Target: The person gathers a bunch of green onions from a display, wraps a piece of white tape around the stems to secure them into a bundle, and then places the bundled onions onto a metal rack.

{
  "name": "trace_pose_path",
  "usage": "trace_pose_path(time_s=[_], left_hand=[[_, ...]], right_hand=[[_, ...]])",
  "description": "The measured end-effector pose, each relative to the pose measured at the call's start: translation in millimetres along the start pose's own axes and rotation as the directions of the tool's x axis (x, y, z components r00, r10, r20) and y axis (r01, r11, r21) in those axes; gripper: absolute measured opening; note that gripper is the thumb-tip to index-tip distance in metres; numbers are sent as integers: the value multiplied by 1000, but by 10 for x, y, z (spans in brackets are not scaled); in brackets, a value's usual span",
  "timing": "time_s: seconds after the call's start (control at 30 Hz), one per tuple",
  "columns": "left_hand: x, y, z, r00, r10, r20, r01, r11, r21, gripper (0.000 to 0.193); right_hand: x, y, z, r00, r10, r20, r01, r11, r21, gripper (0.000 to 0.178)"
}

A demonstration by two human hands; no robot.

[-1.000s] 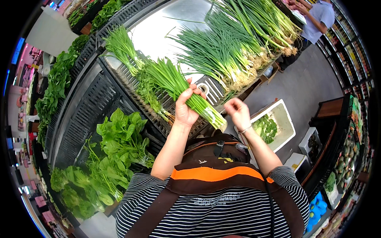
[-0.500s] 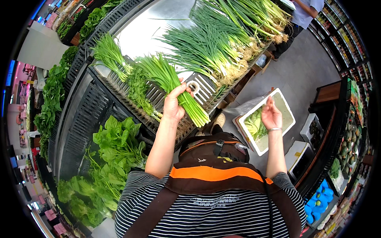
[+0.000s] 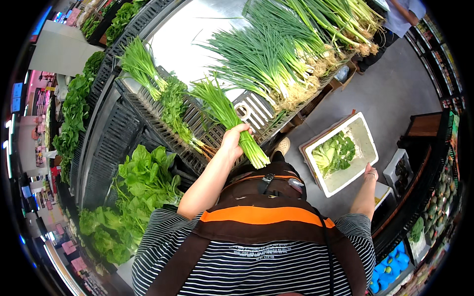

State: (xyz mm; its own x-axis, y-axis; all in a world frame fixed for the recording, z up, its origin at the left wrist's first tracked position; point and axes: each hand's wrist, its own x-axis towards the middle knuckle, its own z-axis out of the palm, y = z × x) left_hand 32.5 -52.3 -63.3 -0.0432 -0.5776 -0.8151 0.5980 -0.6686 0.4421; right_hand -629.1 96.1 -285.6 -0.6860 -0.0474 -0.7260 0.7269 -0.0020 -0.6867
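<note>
My left hand [image 3: 237, 140] is wrapped round a bunch of garlic chives [image 3: 217, 103], near the cut ends. The leafy tips point away from me over the front edge of a black slatted produce rack [image 3: 195, 116]. My right hand [image 3: 371, 173] hangs beside the near right corner of a white foam box [image 3: 328, 189]; its fingers are loosely bent and nothing shows in them. Contact with the rim is unclear. Leafy green trimmings [image 3: 335, 154] lie in the box, on the floor to my right.
Scallions [image 3: 284, 64] with roots fill the rack's far right. Chives [image 3: 141, 66] and a bunch of coriander-like herbs [image 3: 175, 111] lie at its left. Leafy greens [image 3: 143, 182] stand near my left elbow. A person [image 3: 395, 22] stands at the far right.
My left hand has come slightly nearer and rightward with the chives. My right hand has dropped from over the box to its near right corner. More leaves show in the box.
</note>
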Motion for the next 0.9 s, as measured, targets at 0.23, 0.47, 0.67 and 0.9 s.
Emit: trace_pose_path(time_s=[0.23, 0.47, 0.67, 0.9], left_hand=[[200, -254, -148, 987, -25, 158, 73, 951, -301, 15], [275, -425, -266, 969, 27, 245, 93, 880, -466, 31], [131, -405, -360, 932, 125, 339, 37, 900, -435, 48], [-166, -347, -407, 946, 92, 311, 24, 937, -350, 35]], right_hand=[[312, -192, 45, 964, -18, -265, -72, 943, -326, 31], [-92, -310, 142, 991, 113, 66, -78, 917, -391, 33], [-2601, 703, 1106, 647, 121, 753, 607, 515, -605, 28], [-5063, 1564, 1494, -65, 359, 931, 997, 57, 47, 50]])
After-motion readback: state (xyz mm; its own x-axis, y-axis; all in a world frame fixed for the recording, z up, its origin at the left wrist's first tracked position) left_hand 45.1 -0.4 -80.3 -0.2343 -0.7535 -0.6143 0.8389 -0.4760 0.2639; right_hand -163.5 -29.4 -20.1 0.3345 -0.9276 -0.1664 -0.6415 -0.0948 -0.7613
